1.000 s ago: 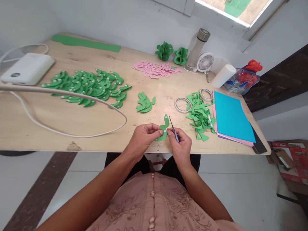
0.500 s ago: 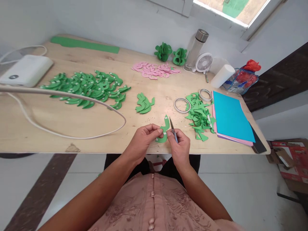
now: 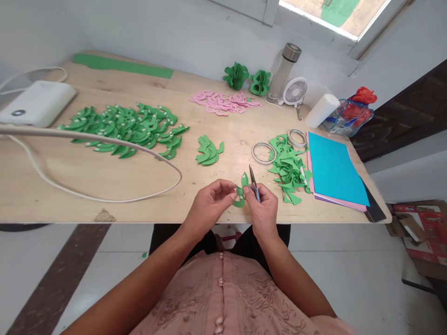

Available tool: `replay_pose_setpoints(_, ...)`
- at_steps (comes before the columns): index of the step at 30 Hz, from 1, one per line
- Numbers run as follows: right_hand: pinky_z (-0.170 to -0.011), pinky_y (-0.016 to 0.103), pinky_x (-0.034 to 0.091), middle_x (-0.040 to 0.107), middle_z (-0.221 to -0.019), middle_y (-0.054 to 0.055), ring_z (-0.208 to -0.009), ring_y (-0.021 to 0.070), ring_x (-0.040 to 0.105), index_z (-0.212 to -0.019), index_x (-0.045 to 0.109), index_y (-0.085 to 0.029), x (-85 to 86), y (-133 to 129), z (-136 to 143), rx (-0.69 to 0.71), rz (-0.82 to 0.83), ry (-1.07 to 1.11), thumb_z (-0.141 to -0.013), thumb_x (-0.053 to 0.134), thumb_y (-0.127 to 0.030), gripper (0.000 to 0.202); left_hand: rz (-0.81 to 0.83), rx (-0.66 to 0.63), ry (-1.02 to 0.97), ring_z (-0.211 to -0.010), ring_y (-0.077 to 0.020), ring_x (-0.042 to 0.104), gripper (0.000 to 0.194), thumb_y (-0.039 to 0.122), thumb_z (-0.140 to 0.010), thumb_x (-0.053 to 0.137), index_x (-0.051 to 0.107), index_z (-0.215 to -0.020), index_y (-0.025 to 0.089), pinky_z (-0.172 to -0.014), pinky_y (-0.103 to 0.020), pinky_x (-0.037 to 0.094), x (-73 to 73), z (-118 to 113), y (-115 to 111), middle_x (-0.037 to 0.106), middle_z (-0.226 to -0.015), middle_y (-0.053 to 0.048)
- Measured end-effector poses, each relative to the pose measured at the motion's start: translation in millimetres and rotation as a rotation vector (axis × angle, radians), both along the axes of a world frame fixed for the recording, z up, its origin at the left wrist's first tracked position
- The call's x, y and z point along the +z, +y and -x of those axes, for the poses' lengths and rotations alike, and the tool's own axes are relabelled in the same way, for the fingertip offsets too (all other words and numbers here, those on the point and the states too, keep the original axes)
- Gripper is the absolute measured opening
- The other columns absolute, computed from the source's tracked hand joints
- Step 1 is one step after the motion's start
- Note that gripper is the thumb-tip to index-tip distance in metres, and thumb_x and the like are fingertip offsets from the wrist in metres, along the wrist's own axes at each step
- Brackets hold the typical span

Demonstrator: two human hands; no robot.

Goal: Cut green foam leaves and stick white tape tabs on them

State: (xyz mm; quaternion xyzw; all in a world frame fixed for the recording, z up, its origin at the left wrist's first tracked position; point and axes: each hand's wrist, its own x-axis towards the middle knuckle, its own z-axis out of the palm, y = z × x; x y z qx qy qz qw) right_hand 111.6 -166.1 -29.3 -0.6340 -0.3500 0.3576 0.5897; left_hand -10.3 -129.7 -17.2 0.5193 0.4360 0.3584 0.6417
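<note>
A curved green paper cutout (image 3: 245, 179) with small white tape patches is held upright over the table's front edge. My left hand (image 3: 211, 204) has thumb and forefinger at its left edge, closed on it. My right hand (image 3: 263, 209) is closed round a pair of scissors (image 3: 253, 181), blades pointing away from me and together. Its thumb also presses the cutout's right side. Several plain green cutouts (image 3: 209, 151) lie in a small pile beyond my left hand. Green paper scraps (image 3: 288, 167) are heaped to the right, beside a roll of tape (image 3: 263, 153).
Taped green cutouts (image 3: 129, 128) form a large pile at left, behind a looping white cable (image 3: 150, 151). Pink cutouts (image 3: 225, 102), green paper ornaments (image 3: 236, 76), a glass bottle (image 3: 282, 72) and small fan (image 3: 295, 90) stand further back. Blue paper sheets (image 3: 335, 170) lie right.
The cutout has turned and shifted slightly right, and my right thumb now presses it. The scissors point more upright. My left fingers have slid to its edge.
</note>
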Motion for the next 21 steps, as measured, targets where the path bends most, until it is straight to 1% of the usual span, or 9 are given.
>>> replay_pose_setpoints(2, -0.049, 0.021, 0.032, 0.046, -0.055, -0.005, -0.052, 0.0089, 0.037, -0.067, 0.059, -0.017, -0.1, 0.1, 0.9, 0.007, 0.000, -0.013, -0.073, 0.064, -0.034, 0.019, -0.132, 0.018, 0.096, -0.088, -0.0187, 0.061, 0.021, 0.030, -0.073, 0.065, 0.063, -0.091, 0.019, -0.086, -0.032, 0.044, 0.8, 0.2, -1.3, 0.067, -0.092, -0.004)
replay_pose_setpoints(4, -0.050, 0.022, 0.033, 0.046, -0.055, -0.005, -0.053, 0.0093, 0.038, -0.066, 0.058, -0.017, 0.3, -0.2, 1.7, 0.016, 0.003, -0.036, -0.072, 0.065, -0.034, 0.019, -0.239, 0.005, 0.181, -0.092, -0.0194, 0.061, 0.022, 0.029, -0.075, 0.063, 0.063, -0.095, 0.020, -0.089, -0.034, 0.043, 1.7, 0.4, -2.1, 0.068, -0.097, -0.004)
replay_pose_setpoints(6, -0.051, 0.022, 0.033, 0.045, -0.054, -0.005, -0.053, 0.0096, 0.038, -0.065, 0.058, -0.018, 1.4, -0.8, 2.5, 0.021, 0.007, -0.069, -0.072, 0.064, -0.034, 0.020, -0.302, -0.011, 0.222, -0.093, -0.0197, 0.061, 0.024, 0.027, -0.075, 0.062, 0.063, -0.099, 0.021, -0.090, -0.034, 0.043, 2.6, 0.3, -2.5, 0.068, -0.099, -0.003)
replay_pose_setpoints(9, -0.051, 0.022, 0.033, 0.044, -0.054, -0.005, -0.053, 0.0097, 0.039, -0.064, 0.057, -0.018, 4.1, -1.8, 3.5, 0.024, 0.015, -0.123, -0.073, 0.064, -0.035, 0.020, -0.356, -0.032, 0.248, -0.095, -0.0191, 0.061, 0.028, 0.024, -0.075, 0.061, 0.060, -0.103, 0.022, -0.090, -0.033, 0.044, 2.6, -0.7, -2.6, 0.067, -0.102, -0.003)
replay_pose_setpoints(15, -0.051, 0.022, 0.034, 0.047, -0.056, -0.005, -0.053, 0.0091, 0.040, -0.067, 0.058, -0.016, 6.8, -3.1, 4.9, 0.016, 0.013, -0.236, -0.075, 0.063, -0.035, 0.021, -0.377, -0.033, 0.257, -0.093, -0.0185, 0.061, 0.031, 0.023, -0.077, 0.057, 0.057, -0.108, 0.020, -0.089, -0.035, 0.046, -3.2, -5.5, -2.5, 0.066, -0.103, -0.004)
replay_pose_setpoints(18, -0.052, 0.022, 0.034, 0.050, -0.058, -0.005, -0.053, 0.0094, 0.042, -0.068, 0.059, -0.016, 5.3, -3.8, 4.9, 0.021, -0.006, -0.268, -0.075, 0.063, -0.035, 0.021, -0.360, -0.034, 0.196, -0.093, -0.0184, 0.062, 0.028, 0.021, -0.079, 0.054, 0.057, -0.107, 0.020, -0.090, -0.036, 0.046, -6.8, -6.1, -1.5, 0.067, -0.100, -0.004)
replay_pose_setpoints(21, -0.052, 0.022, 0.034, 0.051, -0.059, -0.004, -0.054, 0.0096, 0.043, -0.068, 0.060, -0.016, 3.6, -4.4, 4.6, 0.029, -0.021, -0.288, -0.076, 0.063, -0.035, 0.021, -0.297, -0.016, 0.119, -0.091, -0.0192, 0.063, 0.027, 0.020, -0.079, 0.054, 0.057, -0.105, 0.019, -0.089, -0.037, 0.047, -10.2, -5.3, 0.2, 0.067, -0.094, -0.005)
